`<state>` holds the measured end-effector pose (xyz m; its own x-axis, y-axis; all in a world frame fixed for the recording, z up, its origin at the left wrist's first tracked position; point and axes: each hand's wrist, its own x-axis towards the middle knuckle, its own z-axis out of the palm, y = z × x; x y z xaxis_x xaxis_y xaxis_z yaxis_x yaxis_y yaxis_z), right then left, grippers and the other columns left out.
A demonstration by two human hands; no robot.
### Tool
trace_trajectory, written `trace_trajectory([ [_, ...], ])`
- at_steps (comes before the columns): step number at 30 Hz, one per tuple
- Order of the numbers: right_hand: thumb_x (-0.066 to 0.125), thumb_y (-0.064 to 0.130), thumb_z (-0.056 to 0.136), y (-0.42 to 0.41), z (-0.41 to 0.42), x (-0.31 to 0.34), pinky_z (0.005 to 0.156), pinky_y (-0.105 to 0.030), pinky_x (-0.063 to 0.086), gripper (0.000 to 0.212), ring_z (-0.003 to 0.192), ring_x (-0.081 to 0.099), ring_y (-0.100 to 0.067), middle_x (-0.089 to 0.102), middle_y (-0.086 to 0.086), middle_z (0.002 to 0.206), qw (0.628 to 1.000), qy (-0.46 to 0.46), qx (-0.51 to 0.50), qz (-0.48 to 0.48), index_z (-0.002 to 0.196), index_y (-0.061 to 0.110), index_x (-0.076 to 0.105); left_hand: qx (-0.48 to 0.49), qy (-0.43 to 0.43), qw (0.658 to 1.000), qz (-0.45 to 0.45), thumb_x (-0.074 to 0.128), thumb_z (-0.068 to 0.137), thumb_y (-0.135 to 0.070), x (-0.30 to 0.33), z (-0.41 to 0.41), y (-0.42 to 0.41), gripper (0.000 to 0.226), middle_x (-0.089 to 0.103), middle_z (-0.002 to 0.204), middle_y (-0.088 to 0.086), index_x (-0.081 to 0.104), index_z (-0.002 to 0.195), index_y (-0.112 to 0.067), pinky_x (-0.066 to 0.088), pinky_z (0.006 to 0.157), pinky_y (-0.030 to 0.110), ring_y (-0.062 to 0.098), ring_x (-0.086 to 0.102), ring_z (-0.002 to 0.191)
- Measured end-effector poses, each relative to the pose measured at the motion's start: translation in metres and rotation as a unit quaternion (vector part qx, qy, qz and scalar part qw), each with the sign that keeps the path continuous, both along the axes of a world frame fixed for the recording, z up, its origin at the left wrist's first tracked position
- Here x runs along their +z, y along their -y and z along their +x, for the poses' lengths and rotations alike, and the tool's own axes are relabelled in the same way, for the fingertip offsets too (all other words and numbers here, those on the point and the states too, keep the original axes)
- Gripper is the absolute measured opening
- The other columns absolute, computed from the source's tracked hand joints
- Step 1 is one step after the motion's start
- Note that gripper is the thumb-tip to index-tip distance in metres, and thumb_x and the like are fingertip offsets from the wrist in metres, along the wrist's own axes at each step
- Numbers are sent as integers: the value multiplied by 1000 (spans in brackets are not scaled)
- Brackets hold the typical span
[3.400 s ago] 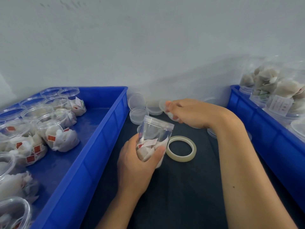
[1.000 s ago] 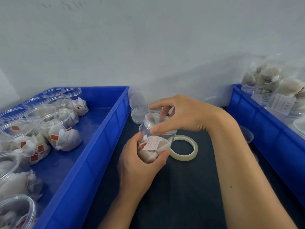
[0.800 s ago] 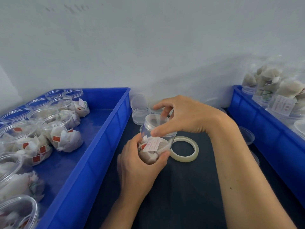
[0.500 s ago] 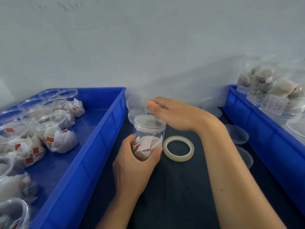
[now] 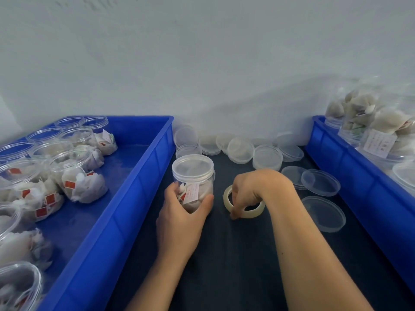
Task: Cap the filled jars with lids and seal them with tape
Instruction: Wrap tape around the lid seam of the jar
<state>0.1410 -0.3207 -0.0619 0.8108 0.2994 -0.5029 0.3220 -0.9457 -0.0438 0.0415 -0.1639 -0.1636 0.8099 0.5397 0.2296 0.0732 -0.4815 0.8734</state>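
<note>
Right hand now on one tape roll.

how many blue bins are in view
2. One blue bin sits on the left, holding open filled jars; the other runs along the right edge, partly cut off, holding more jars. None looks hidden.

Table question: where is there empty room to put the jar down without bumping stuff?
Bare dark mat lies near the viewer, between the two forearms and in front of the tape roll. The left blue bin has a bare strip of floor along its right wall. It is crowded at the back wall with loose lids, and right of the tape with more lids.
</note>
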Motion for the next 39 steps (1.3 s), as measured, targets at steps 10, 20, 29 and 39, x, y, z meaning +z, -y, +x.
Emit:
trace_trajectory([
  [10,49,22,100,14,-1,31,93,-38,58,24,80,77,-7,80,5,81,975,21,-6,223,98,10,70,-22,109,994,-5,70,71,-74,14,-9,9,116,31,168,-22,13,166,-39,30,109,9,-18,30,144],
  [20,61,39,103,18,-38,80,70,-36,52,7,72,65,-2,76,19,84,912,150,98,370,99,37,56,-39,295,954,34,58,103,-39,28,-16,29,64,40,168,-12,41,161,-21,37,126,41,8,26,161],
  [29,67,47,99,-14,-55,77,78,-36,54,14,83,69,-3,76,19,85,927,90,184,313,97,37,58,-42,298,945,-126,48,104,-56,46,-17,23,62,50,154,-25,46,159,-27,48,108,20,4,50,145],
  [39,71,34,98,-9,-53,79,70,-31,42,14,77,61,1,74,21,84,935,102,182,288,95,37,57,36,322,930,-173,69,100,-36,55,-23,22,19,75,117,-11,75,116,-29,60,91,28,15,74,111],
])
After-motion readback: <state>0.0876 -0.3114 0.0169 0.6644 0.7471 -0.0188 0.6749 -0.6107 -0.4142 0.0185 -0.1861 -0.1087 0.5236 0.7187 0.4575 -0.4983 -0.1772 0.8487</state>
